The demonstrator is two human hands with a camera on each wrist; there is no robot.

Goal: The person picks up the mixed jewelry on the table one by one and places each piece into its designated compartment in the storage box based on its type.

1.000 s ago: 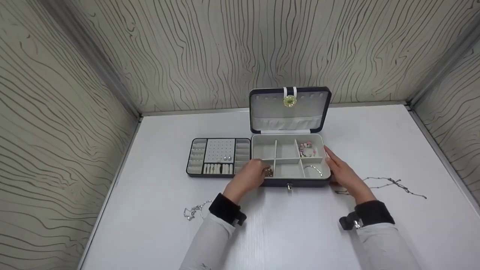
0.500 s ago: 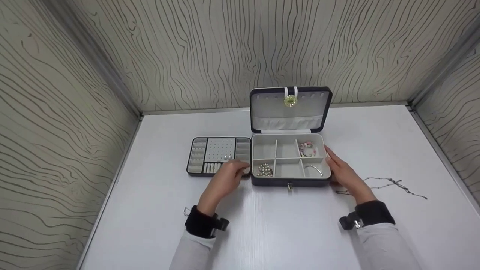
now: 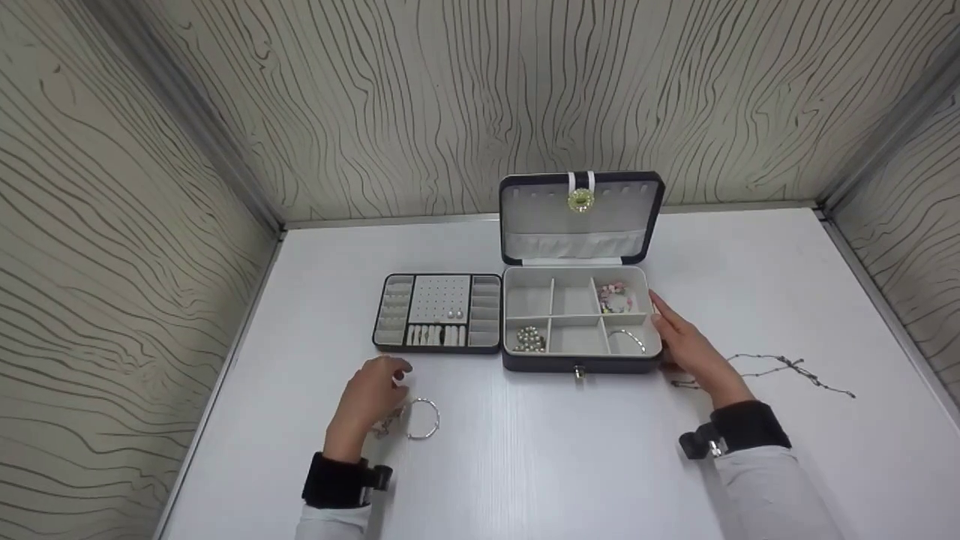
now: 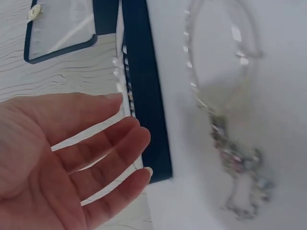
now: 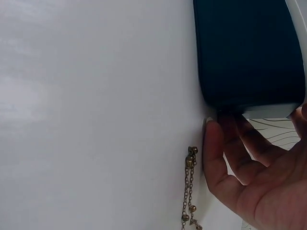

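An opened dark-blue jewelry box (image 3: 582, 365) stands on the table, lid upright. My right hand (image 3: 686, 346) holds its right end; in the right wrist view, the bent fingers (image 5: 233, 143) reach the box's lower side and the thumb lies by the rim. My left hand (image 3: 370, 397) hovers empty over the table at the left, fingers spread and loosely bent. Right beside it lie a silver bangle (image 3: 423, 418) and a charm bracelet (image 4: 237, 163), partly hidden by the hand in the head view. A pearl bracelet (image 3: 530, 340) sits in the box's front-left compartment.
A jewelry tray (image 3: 437, 349) with rings and pearl earrings (image 3: 455, 314) adjoins the box's left side. A pink beaded bracelet (image 3: 615, 298) and a thin silver bracelet (image 3: 628, 340) occupy right compartments. A chain necklace (image 3: 791, 365) lies right of the right hand.
My left hand has let go of the pearl bracelet in the front-left compartment and moved left and toward me, across the tray, to the bangle. The right hand has stayed at the box.
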